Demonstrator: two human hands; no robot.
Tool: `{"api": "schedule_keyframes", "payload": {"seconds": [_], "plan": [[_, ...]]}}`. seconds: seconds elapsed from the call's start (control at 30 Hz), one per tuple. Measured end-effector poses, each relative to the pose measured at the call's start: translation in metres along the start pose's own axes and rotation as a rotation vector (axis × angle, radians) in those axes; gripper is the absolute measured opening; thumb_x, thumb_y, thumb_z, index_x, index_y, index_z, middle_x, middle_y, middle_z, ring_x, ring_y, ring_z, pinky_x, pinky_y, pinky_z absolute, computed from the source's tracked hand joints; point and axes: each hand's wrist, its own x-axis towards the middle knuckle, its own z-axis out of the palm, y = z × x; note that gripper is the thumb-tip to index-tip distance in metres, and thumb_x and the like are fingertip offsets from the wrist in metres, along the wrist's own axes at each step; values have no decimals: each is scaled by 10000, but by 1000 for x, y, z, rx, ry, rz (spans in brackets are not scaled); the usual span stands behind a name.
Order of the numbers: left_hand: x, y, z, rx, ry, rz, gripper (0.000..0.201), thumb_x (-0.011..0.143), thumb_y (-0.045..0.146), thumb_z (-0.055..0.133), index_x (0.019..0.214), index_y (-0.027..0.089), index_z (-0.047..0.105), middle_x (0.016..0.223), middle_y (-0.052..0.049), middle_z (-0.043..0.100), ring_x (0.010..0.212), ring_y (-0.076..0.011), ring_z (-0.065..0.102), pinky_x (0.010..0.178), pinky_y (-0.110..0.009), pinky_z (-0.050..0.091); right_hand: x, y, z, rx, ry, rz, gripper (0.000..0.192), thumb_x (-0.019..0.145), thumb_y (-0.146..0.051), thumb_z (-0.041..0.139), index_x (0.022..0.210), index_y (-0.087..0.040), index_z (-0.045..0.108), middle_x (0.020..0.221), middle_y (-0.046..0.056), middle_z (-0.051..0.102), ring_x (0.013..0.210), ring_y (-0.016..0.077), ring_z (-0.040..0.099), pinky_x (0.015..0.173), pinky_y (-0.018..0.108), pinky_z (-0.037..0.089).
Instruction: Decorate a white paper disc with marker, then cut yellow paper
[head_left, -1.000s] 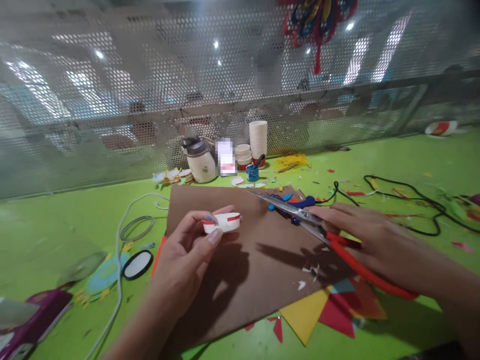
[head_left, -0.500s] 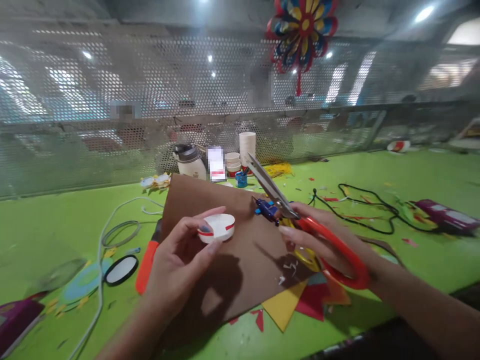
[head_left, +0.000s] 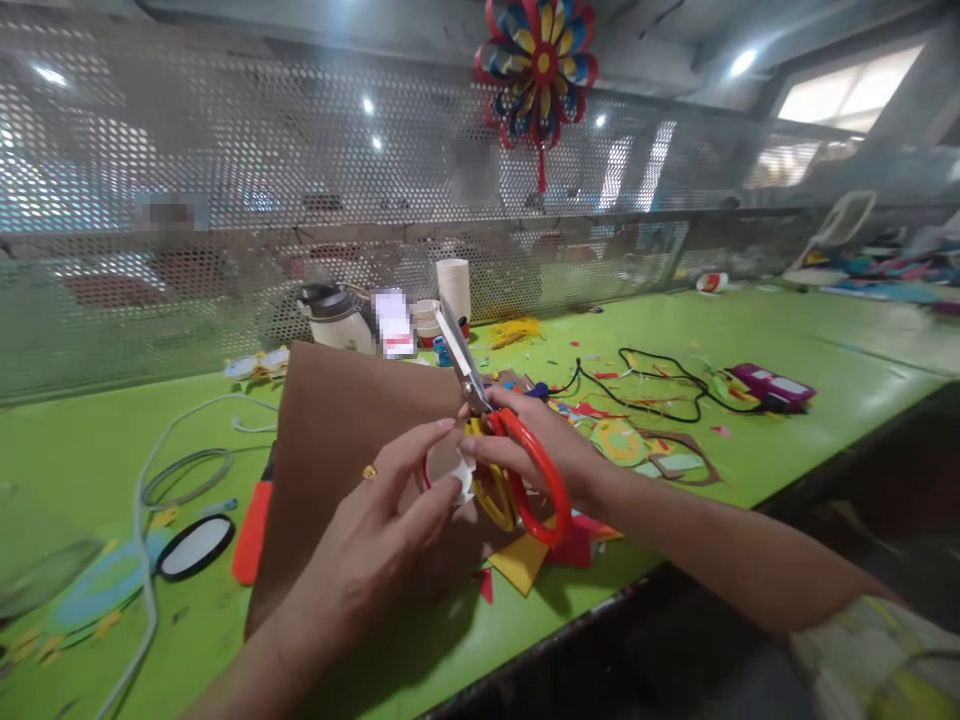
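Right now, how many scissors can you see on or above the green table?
1. The scissors with red handles are in the right hand, blades pointing up, next to the white piece held by the left hand. Others may be hidden among the scraps.

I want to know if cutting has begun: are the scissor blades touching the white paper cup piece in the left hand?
Apart. In the head view, the scissors' blades point up and away, clear of the cup piece, which sits lower between the left hand and right hand.
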Motion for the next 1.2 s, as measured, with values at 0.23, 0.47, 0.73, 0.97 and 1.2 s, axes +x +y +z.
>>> {"api": "schedule_keyframes", "payload": {"seconds": [0.23, 0.47, 0.73, 0.97, 1.2], "plan": [[11, 2, 2, -65, 77, -51, 338, 840, 15, 616, 1084, 235, 537, 1399, -136, 515, 1197, -233, 579, 923, -359, 530, 4, 7, -10, -137, -50, -140, 401, 723, -265, 747, 1085, -184, 596, 770, -19, 661, 638, 150, 642, 624, 285, 547], [16, 8, -2, -439, 34, -316, 288, 863, 186, 646, 1135, 265, 588, 1364, -89, 557, 1249, -260, 561, 997, -349, 482, 9, 13, -12, -325, -48, -235, 386, 756, -164, 706, 1135, -164, 636, 867, 19, 729, 749, 169, 669, 677, 279, 527], [22, 10, -1, -961, 64, -1000, 285, 832, 376, 715, 1089, 258, 681, 1076, -37, 737, 937, -222, 694, 741, -252, 567, 4, 17, -11, -656, -43, -419, 408, 874, -172, 561, 1281, -164, 593, 1119, 82, 723, 958, 211, 674, 824, 301, 489], [23, 6, -5, -1534, -40, -1093, 235, 849, 260, 708, 1080, 236, 744, 1046, -62, 767, 875, -205, 729, 734, -252, 587, 7, 17, -15, -686, -146, -538, 416, 916, -210, 522, 1328, -178, 570, 1212, 71, 697, 1065, 211, 655, 896, 299, 470], [17, 0, -4, -1526, -93, -1106, 416, 812, 272, 748, 1224, 258, 688, 1162, -105, 742, 974, -269, 730, 780, -320, 615, 8, 4, -19, -632, -250, -534, 442, 869, -187, 586, 1309, -231, 601, 1270, 22, 682, 1007, 185, 670, 847, 271, 496]]}}
